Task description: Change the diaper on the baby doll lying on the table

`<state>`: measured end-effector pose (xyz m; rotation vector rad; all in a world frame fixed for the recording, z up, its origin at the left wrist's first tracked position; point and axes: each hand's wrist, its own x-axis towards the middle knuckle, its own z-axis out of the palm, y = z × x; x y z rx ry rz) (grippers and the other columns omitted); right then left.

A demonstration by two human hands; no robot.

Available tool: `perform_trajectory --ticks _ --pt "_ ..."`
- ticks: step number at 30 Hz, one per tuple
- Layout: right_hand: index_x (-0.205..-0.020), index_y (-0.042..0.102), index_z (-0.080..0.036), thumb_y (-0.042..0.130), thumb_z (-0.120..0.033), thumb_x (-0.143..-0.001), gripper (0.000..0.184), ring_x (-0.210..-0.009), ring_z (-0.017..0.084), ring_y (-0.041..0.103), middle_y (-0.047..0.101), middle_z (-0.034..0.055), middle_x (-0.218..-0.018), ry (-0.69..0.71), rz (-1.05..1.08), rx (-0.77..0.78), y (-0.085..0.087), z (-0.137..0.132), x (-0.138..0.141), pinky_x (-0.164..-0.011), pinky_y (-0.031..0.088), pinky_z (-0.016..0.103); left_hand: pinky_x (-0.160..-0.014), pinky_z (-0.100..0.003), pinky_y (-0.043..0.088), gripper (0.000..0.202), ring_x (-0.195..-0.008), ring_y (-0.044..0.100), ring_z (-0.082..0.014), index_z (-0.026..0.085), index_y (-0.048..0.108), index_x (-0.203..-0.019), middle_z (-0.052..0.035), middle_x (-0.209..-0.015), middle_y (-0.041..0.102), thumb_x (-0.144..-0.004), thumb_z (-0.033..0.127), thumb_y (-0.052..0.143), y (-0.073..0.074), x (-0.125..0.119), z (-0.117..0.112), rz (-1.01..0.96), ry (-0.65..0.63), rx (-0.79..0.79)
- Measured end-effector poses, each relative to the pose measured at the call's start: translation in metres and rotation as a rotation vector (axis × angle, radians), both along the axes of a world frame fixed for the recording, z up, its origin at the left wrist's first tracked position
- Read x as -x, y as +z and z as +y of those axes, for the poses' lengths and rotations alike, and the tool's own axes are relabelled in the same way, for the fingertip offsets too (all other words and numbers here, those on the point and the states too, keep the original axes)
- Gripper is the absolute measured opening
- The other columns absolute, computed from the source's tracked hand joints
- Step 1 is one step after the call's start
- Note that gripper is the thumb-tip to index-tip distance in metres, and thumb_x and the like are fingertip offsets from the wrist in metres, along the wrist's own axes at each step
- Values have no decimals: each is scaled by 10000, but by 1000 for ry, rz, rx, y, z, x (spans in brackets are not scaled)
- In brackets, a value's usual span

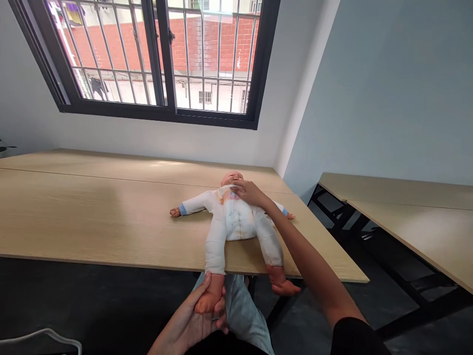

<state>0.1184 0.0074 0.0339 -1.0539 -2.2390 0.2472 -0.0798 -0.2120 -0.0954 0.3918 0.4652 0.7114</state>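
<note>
Head view: doll [236,223] beneath right hand [250,192]

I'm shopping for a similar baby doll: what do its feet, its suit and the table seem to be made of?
The doll's feet look like moulded vinyl or plastic: smooth, peach, slightly glossy. Its suit is soft white fabric, matt, wrinkled, stained. The table is probably wood-grain laminate board: pale, matt, faint grain.

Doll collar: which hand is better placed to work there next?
Right, most likely. The right hand lies at the neck of the doll, fingertips on the collar. The left hand is below the table edge, wrapped round one dangling foot, and would have to let go first.
</note>
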Motion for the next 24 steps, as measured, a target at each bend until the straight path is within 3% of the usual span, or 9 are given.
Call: perform_trajectory --ticks 4,8,10,12,14,15,17,20,24 --pt "-751 650 -146 601 -416 -835 287 -667 145 496 600 4 -704 23 203 379 -33 13 -13 -629 361 253 -684 -336 471 515 -558 563 -151 118 653 -887 0 -640 560 -787 623 670 -4 -4 -3 41 21 10" --pt "-724 627 -136 694 -503 -716 373 -647 127 459 568 -2 -679 21 439 429 -53 15 -18 -600 329 244 -669 -320 446 521 -703 592 -205 136 620 -916 -63 -814 607 -784 640 653 -11 -2 -4 295 134 -94" --pt "-703 615 -139 706 -528 -687 400 -653 128 460 572 4 -689 16 484 410 -57 15 -18 -603 330 246 -726 -301 430 402 -846 566 -226 185 587 -911 -37 -855 570 -749 517 749 -11 2 -7 521 409 -196" --pt "-684 595 -149 708 -549 -673 415 -650 129 458 567 3 -681 13 514 383 -59 14 -18 -598 331 247 -859 -294 397 402 -1000 500 -241 232 569 -933 -11 -909 530 -661 326 849 -6 5 -11 760 787 -360" --pt "-679 589 -155 705 -566 -666 428 -641 131 454 564 3 -670 6 532 348 -61 14 -17 -589 334 249 -1000 -321 323 431 -1102 438 -275 252 593 -940 -21 -967 525 -608 228 867 8 6 -11 936 987 -592" --pt "-685 595 -155 703 -575 -665 434 -636 132 455 567 4 -669 0 534 336 -62 14 -17 -586 335 249 -1052 -348 281 400 -1134 421 -298 252 623 -938 -38 -997 541 -615 226 858 18 5 -8 990 981 -724" --pt "-701 610 -153 696 -591 -665 449 -624 134 457 572 7 -661 -31 542 313 -65 15 -16 -581 338 252 -1111 -404 217 257 -1168 419 -337 236 698 -941 -85 -1036 591 -706 283 792 41 -2 6 1040 802 -1012" --pt "-741 620 -152 682 -598 -682 454 -618 142 471 573 14 -654 -118 574 236 -66 15 -17 -587 365 261 -1163 -468 140 363 -1264 416 -346 243 681 -1167 -107 -1245 591 -828 373 673 69 -17 49 1187 596 -1380" --pt "-791 617 -164 638 -587 -743 426 -676 163 522 629 54 -754 -222 573 133 -59 7 -27 -647 436 282 -1166 -587 50 451 -1409 304 -356 274 550 -1360 -111 -1505 420 -938 427 504 81 -31 114 1510 303 -1579"
